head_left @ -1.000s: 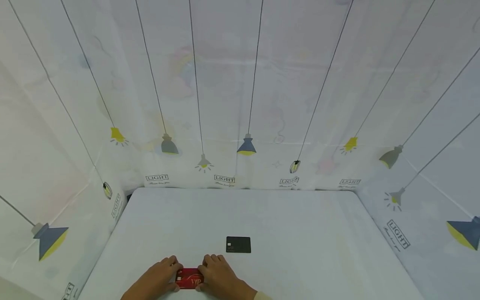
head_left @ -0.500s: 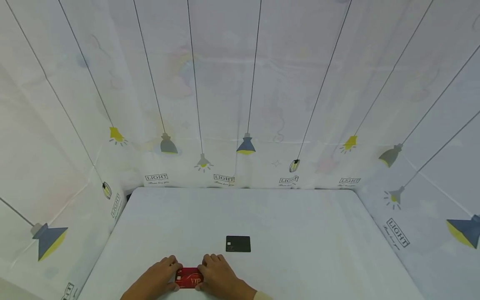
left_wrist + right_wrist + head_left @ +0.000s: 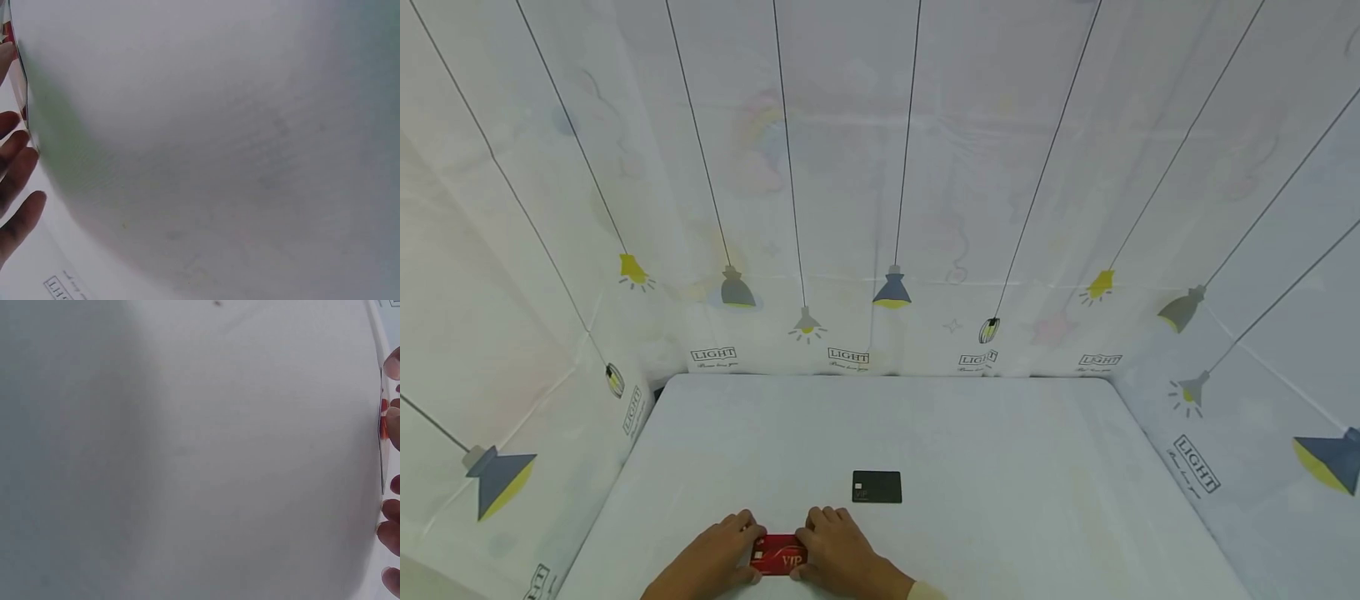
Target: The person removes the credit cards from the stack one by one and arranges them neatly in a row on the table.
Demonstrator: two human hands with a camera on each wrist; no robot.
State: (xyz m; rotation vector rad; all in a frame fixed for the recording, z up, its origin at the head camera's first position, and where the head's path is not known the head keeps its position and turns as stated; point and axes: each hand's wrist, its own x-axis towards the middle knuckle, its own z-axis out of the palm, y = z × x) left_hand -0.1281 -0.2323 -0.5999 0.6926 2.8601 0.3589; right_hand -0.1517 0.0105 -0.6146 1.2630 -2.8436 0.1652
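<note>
A red card (image 3: 778, 556) with gold VIP lettering and a small chip mark lies between my hands near the front of the table. My left hand (image 3: 715, 550) pinches its left edge between thumb and fingers. At the right edge, my right hand (image 3: 837, 550) pinches it the same way. Both wrist views catch the card only as a thin strip at the side of the picture, with fingertips beside it. Whether it touches the table I cannot tell. Beyond my right hand a black card (image 3: 877, 487) with a chip and faint VIP lettering lies flat, untouched.
A white table (image 3: 1000, 467) spreads out under the hands and cards. Pale curtain-like walls (image 3: 940, 167) printed with hanging lamps and LIGHT labels rise behind it and at both sides.
</note>
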